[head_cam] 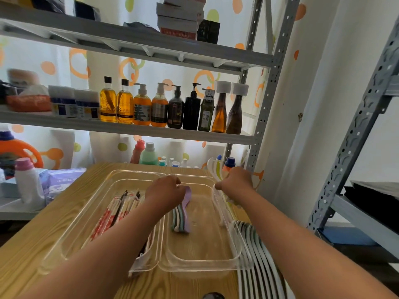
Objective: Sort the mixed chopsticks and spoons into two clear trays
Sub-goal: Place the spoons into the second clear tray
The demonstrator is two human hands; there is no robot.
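On the counter [32,266]: left tray [86,225], 9 o'clock, holds chopsticks [112,212]. Right tray [205,244], 3 o'clock, holds stacked spoons [179,221]; left hand [164,190] fingers grasp the purple spoon [187,197]. Right hand [237,180], 1 o'clock, fingers clenched round a spoon bundle [216,169].

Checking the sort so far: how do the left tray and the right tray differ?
The left tray holds wrapped chopsticks; the right tray holds a small stack of pastel spoons. The left tray is fuller; the right tray's floor is mostly bare. The left hand grips that stack in the right tray; no hand is in the left tray. Both are clear and sit side by side on the wooden table.
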